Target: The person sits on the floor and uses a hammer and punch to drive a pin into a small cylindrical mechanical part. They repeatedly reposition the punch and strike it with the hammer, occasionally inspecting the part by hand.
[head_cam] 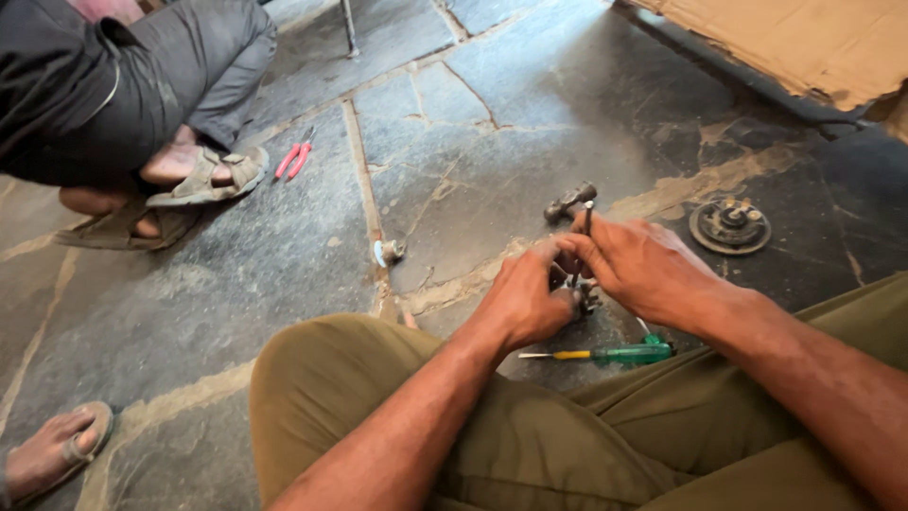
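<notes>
My left hand (523, 295) and my right hand (640, 266) meet over the stone floor, both closed around a small dark metal part (580, 290) that is mostly hidden between them. My right hand's fingers pinch a thin dark rod (587, 220) that sticks up from the part. Just beyond the hands lies a dark metal piece (568, 202) on the floor. A green-handled screwdriver (610, 354) with a yellow shank lies below my hands, near my knee.
A round metal disc part (729, 225) rests on the floor at the right. Red-handled pliers (294, 159) lie near another person's sandalled feet (199, 180) at upper left. A small blue-and-metal piece (387, 251) sits mid-floor. Cardboard (804, 43) is at upper right; a bare foot (57, 449) at lower left.
</notes>
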